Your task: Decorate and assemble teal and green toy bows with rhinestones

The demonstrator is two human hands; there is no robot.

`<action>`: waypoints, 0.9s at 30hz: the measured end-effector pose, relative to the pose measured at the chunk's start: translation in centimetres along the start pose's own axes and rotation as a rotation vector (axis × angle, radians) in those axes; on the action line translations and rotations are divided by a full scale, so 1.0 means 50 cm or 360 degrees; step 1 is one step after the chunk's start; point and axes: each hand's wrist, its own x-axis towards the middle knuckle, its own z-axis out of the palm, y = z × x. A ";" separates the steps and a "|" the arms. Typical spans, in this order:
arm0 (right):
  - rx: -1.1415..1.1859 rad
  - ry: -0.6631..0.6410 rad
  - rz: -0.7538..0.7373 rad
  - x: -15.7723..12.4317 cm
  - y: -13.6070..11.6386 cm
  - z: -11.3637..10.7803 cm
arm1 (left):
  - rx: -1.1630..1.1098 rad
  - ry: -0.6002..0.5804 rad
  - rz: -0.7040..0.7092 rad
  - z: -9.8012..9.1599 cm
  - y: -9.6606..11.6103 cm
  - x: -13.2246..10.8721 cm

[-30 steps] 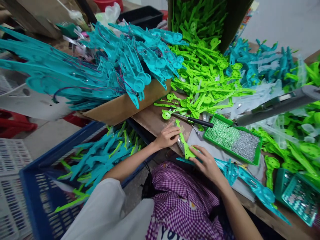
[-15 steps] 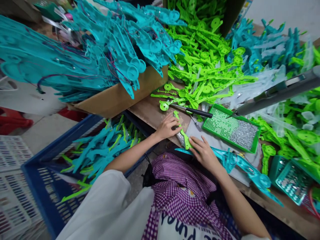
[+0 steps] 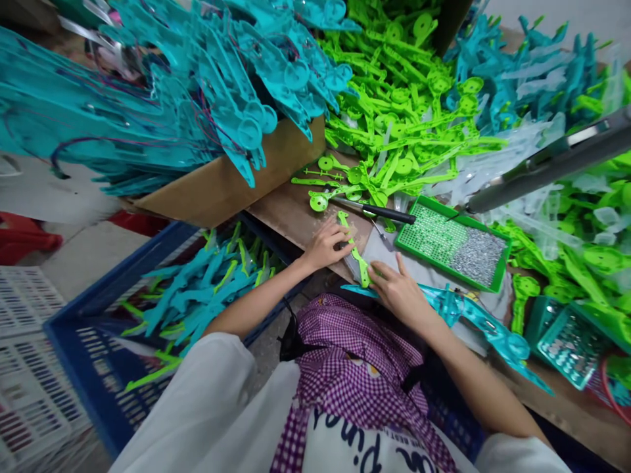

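Note:
A slim bright green plastic part (image 3: 355,253) lies over a clear piece at the table's front edge. My left hand (image 3: 328,244) grips its upper half between thumb and fingers. At its lower end, my right hand (image 3: 397,287) holds it with the fingertips, thumb raised. Under and beside my right wrist rests a long turquoise part (image 3: 486,322), its pointed tip reaching left below the green part. A screwdriver with a black handle (image 3: 389,213) lies behind my hands, next to a green tray (image 3: 404,244) with small silvery pieces in it.
A cardboard box (image 3: 236,187) heaped with turquoise parts stands at the left. Below it a blue crate (image 3: 73,315) holds turquoise and green parts. Green parts (image 3: 394,118) are piled behind. A grey tool (image 3: 552,161) hangs over the right side, above a teal tray (image 3: 572,345).
The whole view has shifted slightly. Both hands stay at the green part; my right hand's thumb now stands further from its fingers.

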 end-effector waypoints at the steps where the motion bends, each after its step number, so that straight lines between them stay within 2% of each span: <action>1: -0.0045 0.0040 0.0045 -0.006 -0.008 0.012 | 0.0005 0.0001 0.0003 0.001 0.001 0.001; 6: -0.0119 0.0176 0.0191 -0.044 -0.027 0.050 | 0.0005 0.0023 -0.0003 0.002 0.013 -0.002; 10: 0.0047 0.0065 0.0187 -0.043 -0.004 0.023 | 0.0000 0.0063 -0.0024 0.012 0.025 -0.016; 12: 0.0093 0.0024 0.0120 -0.008 0.011 0.000 | 0.0017 0.0114 -0.0034 0.019 0.028 -0.023; 15: 0.0122 0.0062 0.0030 0.097 0.030 -0.023 | 0.0066 0.0154 -0.0033 0.023 0.032 -0.024; 18: 0.0100 -0.0014 0.0034 0.215 0.044 -0.020 | 0.0103 0.0108 -0.0084 0.021 0.034 -0.021; 20: 0.0056 -0.0096 0.0009 0.269 0.051 -0.010 | 0.0129 0.0090 -0.0107 0.020 0.034 -0.021; 23: -0.0020 -0.0088 -0.0051 0.301 0.059 0.004 | 0.0163 0.0075 -0.0093 0.020 0.033 -0.023; 27: 0.0010 -0.0072 0.0000 0.287 0.065 0.013 | 0.0171 0.0034 -0.0109 0.018 0.033 -0.022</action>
